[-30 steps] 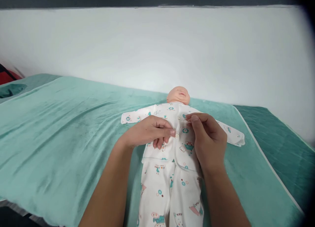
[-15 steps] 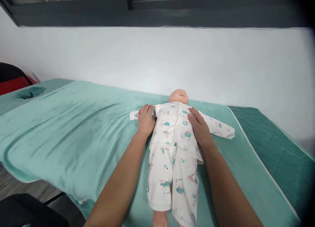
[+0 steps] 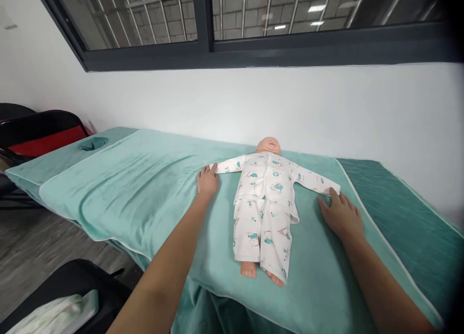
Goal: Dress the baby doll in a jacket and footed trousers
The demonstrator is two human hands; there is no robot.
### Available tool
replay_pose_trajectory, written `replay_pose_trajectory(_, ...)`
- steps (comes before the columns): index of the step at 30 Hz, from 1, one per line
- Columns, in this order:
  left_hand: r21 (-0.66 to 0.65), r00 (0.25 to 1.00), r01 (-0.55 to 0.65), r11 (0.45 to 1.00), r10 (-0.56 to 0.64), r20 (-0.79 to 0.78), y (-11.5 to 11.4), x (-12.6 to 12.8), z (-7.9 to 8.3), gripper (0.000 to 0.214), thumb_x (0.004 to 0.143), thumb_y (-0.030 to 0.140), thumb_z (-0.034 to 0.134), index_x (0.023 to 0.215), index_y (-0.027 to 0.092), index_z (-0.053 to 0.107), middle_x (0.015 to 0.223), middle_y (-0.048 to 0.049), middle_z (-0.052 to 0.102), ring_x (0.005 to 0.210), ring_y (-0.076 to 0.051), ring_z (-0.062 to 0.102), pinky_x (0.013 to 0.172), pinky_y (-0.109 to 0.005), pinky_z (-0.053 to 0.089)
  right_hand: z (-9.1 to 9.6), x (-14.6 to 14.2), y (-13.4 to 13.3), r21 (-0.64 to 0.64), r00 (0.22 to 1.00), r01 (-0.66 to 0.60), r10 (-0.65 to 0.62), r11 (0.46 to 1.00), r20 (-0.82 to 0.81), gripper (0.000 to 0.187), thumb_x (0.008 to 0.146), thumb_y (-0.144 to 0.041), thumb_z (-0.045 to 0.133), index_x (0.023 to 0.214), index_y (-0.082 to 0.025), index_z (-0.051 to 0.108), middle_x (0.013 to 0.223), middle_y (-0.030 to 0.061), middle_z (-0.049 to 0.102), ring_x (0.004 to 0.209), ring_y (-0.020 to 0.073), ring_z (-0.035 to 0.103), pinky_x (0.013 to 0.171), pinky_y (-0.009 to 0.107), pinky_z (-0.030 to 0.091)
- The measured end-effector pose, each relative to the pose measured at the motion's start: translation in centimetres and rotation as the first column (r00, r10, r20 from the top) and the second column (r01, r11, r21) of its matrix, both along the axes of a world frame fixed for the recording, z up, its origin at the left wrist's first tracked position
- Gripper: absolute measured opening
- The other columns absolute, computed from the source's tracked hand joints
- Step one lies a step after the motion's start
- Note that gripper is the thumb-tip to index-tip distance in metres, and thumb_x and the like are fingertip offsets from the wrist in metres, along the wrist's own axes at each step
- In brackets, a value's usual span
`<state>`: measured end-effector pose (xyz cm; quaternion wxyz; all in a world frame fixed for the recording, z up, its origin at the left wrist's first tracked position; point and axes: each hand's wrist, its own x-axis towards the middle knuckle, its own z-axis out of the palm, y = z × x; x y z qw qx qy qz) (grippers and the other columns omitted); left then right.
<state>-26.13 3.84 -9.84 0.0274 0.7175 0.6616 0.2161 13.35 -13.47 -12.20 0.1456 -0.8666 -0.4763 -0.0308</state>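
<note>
A baby doll [image 3: 266, 186] lies on its back on a green blanket [image 3: 163, 179], head toward the wall and arms stretched out sideways. It wears a white printed pajama top [image 3: 255, 177] and matching pants [image 3: 250, 227]; its bare feet stick out below. My left hand [image 3: 208, 180] rests at the end of the sleeve on the left, its thumb touching the cuff. At the other sleeve's cuff lies my right hand [image 3: 341, 215], fingers spread, a fingertip against the cloth. The doll's hands do not show.
Behind the bed is a white wall [image 3: 174, 102] under a dark window frame [image 3: 246, 58]. Black and red chairs [image 3: 47, 131] stand at the far left. A black seat [image 3: 83, 281] at lower left carries a folded white cloth [image 3: 54, 314].
Both hands have moved outward from the doll's upper body to the ends of its sleeves. The left sleeve now shows at full length. My view has tilted up and pulled back.
</note>
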Motion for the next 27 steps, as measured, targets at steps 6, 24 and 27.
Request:
replay_pose_trajectory(6,-0.008,0.999,0.042,0.999,-0.042,0.009,1.1,-0.6,0.3,0.056,0.094,0.013,0.033,0.147,0.026,0.045,0.151,-0.0058,0.049,0.143,-0.023,0.039,0.119,-0.046,0.027,0.3,-0.6,0.3,-0.009,1.000,-0.001,0.001,1.000,0.011,0.066,0.098,-0.051,0.025,0.154,-0.016,0.033,0.154,0.0197,0.039,0.145,0.0327,0.032,0.115,0.049,0.026)
replay_pose_trajectory(24,0.013,0.994,-0.103,0.995,0.102,0.026,0.7,-0.4,0.9,0.053,0.088,0.013,0.040,0.139,0.019,0.054,0.154,-0.0100,0.043,0.144,-0.029,0.035,0.119,-0.049,0.024,0.4,-0.6,0.7,0.015,0.998,0.056,-0.056,0.998,0.010,0.068,0.097,-0.046,0.030,0.147,-0.001,0.038,0.153,0.0227,0.040,0.144,0.0324,0.033,0.115,0.047,0.026)
replay_pose_trajectory(27,0.010,0.992,-0.116,0.993,0.115,0.057,-1.0,-0.1,1.1,0.051,0.088,0.014,0.040,0.137,0.015,0.054,0.154,-0.0134,0.042,0.144,-0.030,0.035,0.118,-0.049,0.025,0.6,-1.0,0.3,0.005,0.996,0.090,-0.090,0.996,-0.008,0.069,0.097,-0.046,0.032,0.146,0.001,0.038,0.152,0.0252,0.040,0.145,0.0338,0.032,0.116,0.045,0.026)
